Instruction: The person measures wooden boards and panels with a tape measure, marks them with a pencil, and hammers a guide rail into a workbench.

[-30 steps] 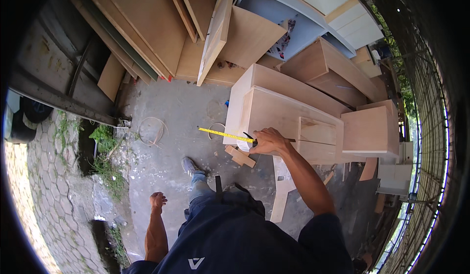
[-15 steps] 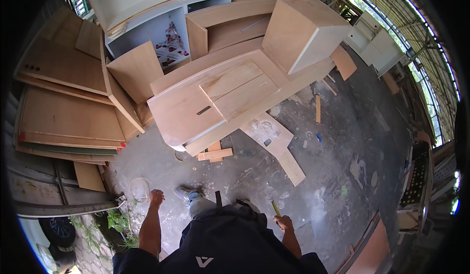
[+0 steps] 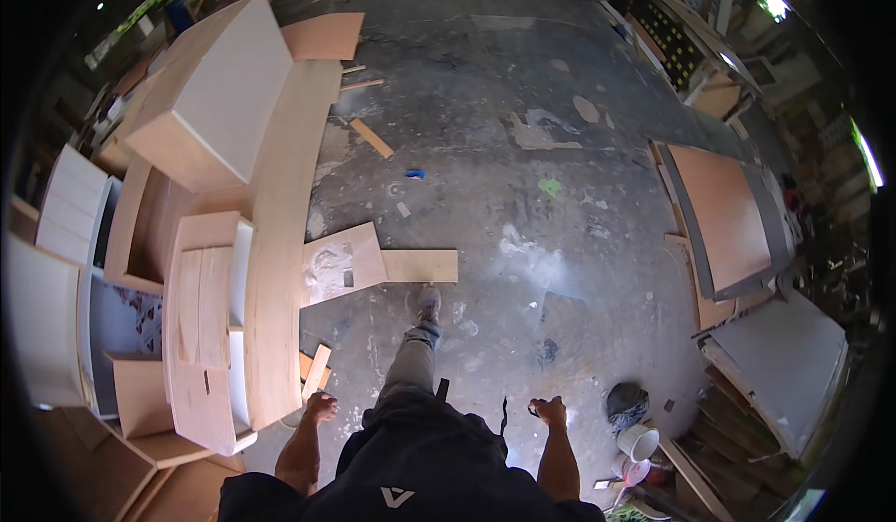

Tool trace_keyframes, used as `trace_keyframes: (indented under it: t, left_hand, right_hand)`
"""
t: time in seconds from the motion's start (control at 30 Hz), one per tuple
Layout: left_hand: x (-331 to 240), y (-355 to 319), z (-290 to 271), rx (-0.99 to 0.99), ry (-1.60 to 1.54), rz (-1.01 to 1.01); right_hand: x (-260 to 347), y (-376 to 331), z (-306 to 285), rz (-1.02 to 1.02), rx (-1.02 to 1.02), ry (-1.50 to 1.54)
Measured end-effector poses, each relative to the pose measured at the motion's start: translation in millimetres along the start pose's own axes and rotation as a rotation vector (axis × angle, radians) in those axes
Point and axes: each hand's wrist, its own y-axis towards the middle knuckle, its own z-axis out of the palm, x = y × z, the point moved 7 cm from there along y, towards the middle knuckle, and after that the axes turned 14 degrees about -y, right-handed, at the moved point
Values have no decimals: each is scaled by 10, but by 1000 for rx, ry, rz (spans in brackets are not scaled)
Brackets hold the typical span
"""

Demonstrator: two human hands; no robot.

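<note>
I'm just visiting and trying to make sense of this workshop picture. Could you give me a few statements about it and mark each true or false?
1. The right hand is closed around a small dark thing. True.
2. The left hand holds a hammer. False: it hangs empty beside the wooden cabinet.
3. A white bucket stands near the right hand. True.
4. The concrete floor is covered with carpet. False: it is bare, with wood scraps.

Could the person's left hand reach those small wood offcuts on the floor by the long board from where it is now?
Probably yes. The left hand hangs open just below the wood offcuts beside the long board, with nothing between them, though the person would likely have to bend down.
</note>
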Motion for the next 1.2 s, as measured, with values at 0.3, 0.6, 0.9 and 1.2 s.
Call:
trace_keyframes:
  t: [0.3, 0.6, 0.9, 1.2]
  left_hand:
    - [-3111, 1480, 2716, 85, 545, -201]
    - [-3850, 1039, 9839, 409, 1383, 949]
    - [-3460, 1779, 12943, 858, 1231, 798]
    - [-4592, 3280, 11781, 202, 639, -45]
  right_hand:
    - [-244, 765, -318, 320, 267, 273]
    - [-307, 1172, -816, 746, 282, 591]
    - [212, 2859, -2295, 611, 468, 590]
    - [-18, 6320, -5370, 462, 1, 433]
